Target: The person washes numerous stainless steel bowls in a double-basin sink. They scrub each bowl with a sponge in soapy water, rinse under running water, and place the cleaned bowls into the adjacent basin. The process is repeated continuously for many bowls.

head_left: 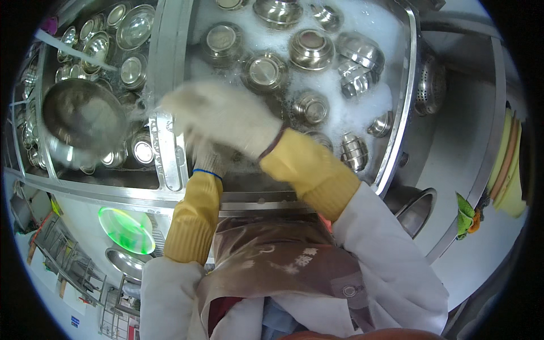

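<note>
My right hand [225, 112], in a pale knit glove over a yellow rubber cuff, is motion-blurred above the near left corner of the foamy sink. Its fingertips reach the metal divider [170, 51]. Beneath it my left hand [209, 158], in a similar glove with a blue band, is mostly hidden. Whether either hand holds anything cannot be made out. Left of the divider, a large steel bowl [80, 112] is blurred, with water splashing beside it. Upturned steel bowls [264, 72] stand in the suds, and a stack of bowls [355, 151] lies tilted near the right side.
Several small steel bowls [132, 70] fill the left basin, crossed by a pale stream or tube [76, 49]. A perforated steel container [429, 87] is right of the sink's rim [401, 106]. On the floor side are a green basin [127, 229] and a steel basin [125, 261].
</note>
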A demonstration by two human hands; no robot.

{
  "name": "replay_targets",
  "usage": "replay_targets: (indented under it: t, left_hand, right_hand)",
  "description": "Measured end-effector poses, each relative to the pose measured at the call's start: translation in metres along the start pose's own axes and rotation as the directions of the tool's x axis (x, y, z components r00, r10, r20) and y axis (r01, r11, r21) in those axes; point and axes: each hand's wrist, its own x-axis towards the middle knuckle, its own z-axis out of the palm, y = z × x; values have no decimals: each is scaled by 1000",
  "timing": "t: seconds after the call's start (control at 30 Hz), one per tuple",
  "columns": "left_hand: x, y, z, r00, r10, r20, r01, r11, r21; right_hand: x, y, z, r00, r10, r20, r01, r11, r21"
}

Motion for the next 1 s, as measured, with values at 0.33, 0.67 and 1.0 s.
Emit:
replay_targets:
  t: [0.33,0.67,1.0]
  left_hand:
    - [63,-1,19,992,-25,128,19,999,43]
    - [97,-25,1,881,-11,473,-470,-147,870]
    - [-1,14,48,521,267,811,-742,-327,585]
  right_hand:
    - [12,99,-102,852,417,-317,-418,906,68]
    - [-66,150,-45,695,394,-602,-640,720,-268]
    - [-60,218,-62,794,608,-19,-590,762,-267]
